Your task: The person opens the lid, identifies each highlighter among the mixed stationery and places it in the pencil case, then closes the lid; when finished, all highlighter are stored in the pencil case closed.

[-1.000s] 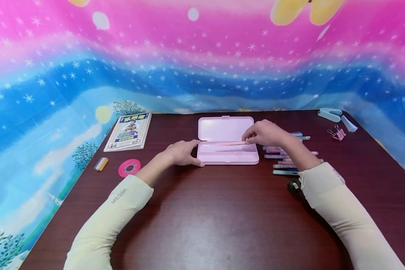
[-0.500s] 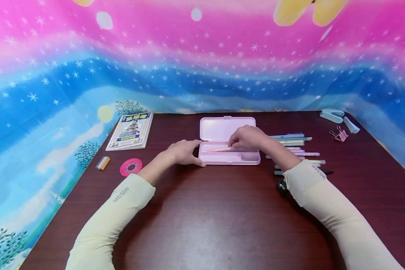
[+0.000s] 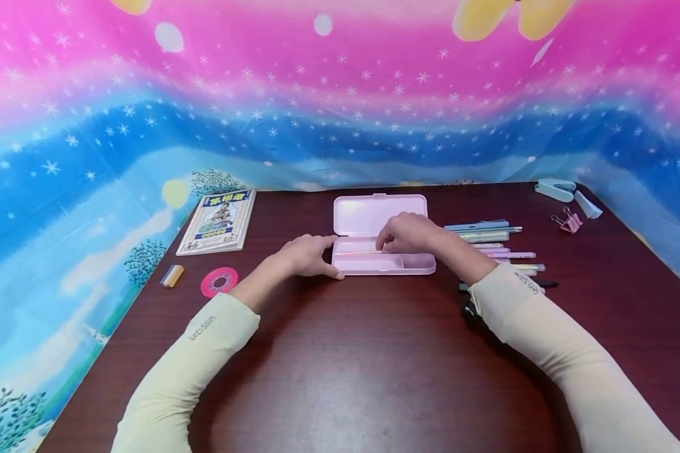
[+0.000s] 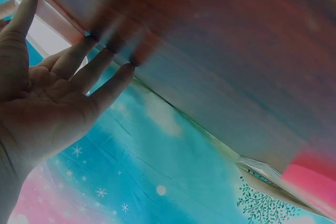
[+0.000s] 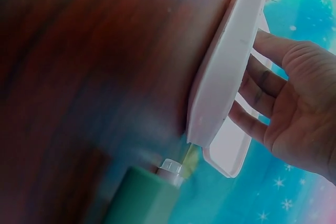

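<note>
A pink pencil case [image 3: 368, 273] lies on the table with its lid [image 3: 362, 215] raised behind it. Inside the long rear compartment is a slim pale pink pen [image 3: 358, 253], low and lengthwise. My right hand [image 3: 410, 233] reaches into the case, its fingertips pinching the pen's right end; the case wall hides those fingertips in the right wrist view. At the case's left end, my left hand [image 3: 308, 256] touches it with thumb near the front corner and fingers toward the back. Its fingers look straight in the left wrist view.
Several pens and markers [image 3: 490, 237] lie right of the case, partly under my right forearm. Farther right are a light-blue stapler [image 3: 555, 189] and a pink binder clip [image 3: 569, 221]. Left are books [image 3: 218, 221], an eraser [image 3: 172, 276] and a red tape roll [image 3: 220, 282].
My right hand has moved left and down into the case with the pen, which now sits lower in the rear compartment. The left hand has stayed at the case's left end.
</note>
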A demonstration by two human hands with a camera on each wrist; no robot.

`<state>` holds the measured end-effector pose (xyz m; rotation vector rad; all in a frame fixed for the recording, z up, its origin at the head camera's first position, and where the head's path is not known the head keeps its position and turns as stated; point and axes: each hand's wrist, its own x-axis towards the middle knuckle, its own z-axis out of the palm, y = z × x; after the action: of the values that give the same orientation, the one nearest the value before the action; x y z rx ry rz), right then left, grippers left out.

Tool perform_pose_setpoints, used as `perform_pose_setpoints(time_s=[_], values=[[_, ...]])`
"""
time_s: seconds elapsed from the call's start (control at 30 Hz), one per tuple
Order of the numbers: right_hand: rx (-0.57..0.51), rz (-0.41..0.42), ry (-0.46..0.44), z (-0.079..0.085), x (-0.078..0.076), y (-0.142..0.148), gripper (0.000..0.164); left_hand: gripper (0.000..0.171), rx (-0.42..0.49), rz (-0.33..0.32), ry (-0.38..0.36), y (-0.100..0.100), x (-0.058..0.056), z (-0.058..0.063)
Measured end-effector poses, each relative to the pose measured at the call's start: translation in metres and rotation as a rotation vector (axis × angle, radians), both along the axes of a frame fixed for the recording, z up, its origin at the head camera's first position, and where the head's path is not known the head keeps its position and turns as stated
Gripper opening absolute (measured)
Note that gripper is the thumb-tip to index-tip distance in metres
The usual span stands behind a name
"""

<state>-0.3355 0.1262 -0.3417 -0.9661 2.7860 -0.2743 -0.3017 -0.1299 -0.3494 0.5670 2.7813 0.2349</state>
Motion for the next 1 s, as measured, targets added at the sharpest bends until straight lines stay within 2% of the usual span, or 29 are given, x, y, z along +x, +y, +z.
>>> perform_pose_setpoints(time_s=[0.2,0.37,0.53,0.7,0.87,1.0], values=[[-0.024,0.005,0.004,0.003,0.001,0.008,0.017,0.094,0.007,-0.007,0.002,0.001,0.0,0.0],[-0.058,-0.025,0.031,0.011,0.0,0.033,0.019,0.093,0.005,-0.002,0.001,0.002,0.0,0.0],[-0.083,-0.09,0.068,0.019,-0.002,0.077,0.02,0.094,0.005,-0.003,0.002,0.001,-0.001,0.0],[-0.097,-0.172,0.094,0.019,-0.004,0.131,0.021,0.096,0.002,-0.005,0.001,0.0,0.0,0.002],[-0.107,-0.277,0.074,0.02,0.001,0.177,0.023,0.095,0.006,-0.004,-0.002,0.0,0.001,0.002],[-0.105,-0.355,0.026,0.016,0.005,0.204,0.024,0.094,0.006,-0.002,-0.002,-0.001,0.001,0.0]])
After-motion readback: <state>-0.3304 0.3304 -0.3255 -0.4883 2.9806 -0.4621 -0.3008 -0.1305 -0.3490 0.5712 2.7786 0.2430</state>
